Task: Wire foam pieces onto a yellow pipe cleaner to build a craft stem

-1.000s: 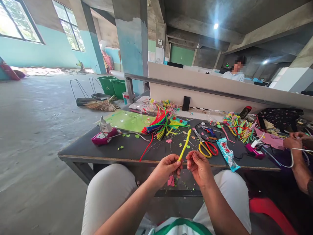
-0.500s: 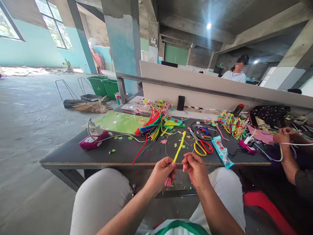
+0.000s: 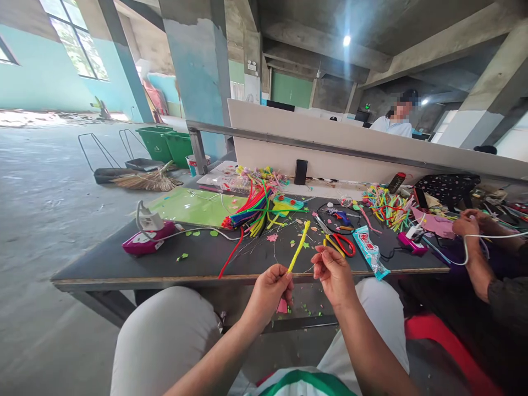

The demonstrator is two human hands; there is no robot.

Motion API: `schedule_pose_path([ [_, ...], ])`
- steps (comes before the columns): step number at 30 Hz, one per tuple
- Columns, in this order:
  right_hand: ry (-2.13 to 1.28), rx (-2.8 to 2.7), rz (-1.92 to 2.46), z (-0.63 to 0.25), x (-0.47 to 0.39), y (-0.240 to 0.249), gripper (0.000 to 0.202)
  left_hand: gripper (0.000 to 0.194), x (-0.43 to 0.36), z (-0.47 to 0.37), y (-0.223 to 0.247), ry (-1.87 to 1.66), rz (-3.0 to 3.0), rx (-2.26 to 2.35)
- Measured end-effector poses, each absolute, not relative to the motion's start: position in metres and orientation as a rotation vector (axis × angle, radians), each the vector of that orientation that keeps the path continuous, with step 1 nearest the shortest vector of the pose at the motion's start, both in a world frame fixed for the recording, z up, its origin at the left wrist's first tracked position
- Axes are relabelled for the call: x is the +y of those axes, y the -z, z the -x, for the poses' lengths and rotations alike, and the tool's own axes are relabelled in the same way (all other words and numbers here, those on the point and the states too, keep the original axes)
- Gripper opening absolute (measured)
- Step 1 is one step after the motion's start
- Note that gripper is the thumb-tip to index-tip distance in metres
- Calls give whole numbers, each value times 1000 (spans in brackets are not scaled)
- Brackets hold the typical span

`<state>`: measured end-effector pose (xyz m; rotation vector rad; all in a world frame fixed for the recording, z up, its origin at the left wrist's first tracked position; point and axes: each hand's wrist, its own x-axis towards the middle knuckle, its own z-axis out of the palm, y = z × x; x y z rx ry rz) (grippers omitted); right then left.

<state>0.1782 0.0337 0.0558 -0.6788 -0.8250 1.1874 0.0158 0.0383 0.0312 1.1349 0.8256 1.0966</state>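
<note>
Concrete floor (image 3: pixel 49 220) spreads beside the dark tabletop (image 3: pixel 124 267), where a magenta power strip (image 3: pixel 144 239) lies near the left end. Right of it, multicoloured pipe cleaners (image 3: pixel 256 208) lie heaped. With my left hand (image 3: pixel 270 291) I pinch the lower end of a fuzzy yellow stem (image 3: pixel 298 246), which slants up over the table's front edge. My right hand (image 3: pixel 333 272), just beside it, has thumb and forefinger nearly together; I cannot tell whether they grip a thin wire. Beyond that hand lie red-and-yellow-handled scissors (image 3: pixel 343 245), then a blue wrapper (image 3: pixel 370 252).
</note>
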Motion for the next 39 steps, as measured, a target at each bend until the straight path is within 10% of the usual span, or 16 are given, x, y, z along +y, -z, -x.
schedule_pose_path([
  [39,-539,-1589,1357,-216,66,-139,21,31,33,-22,-21,-956,-1171,638],
])
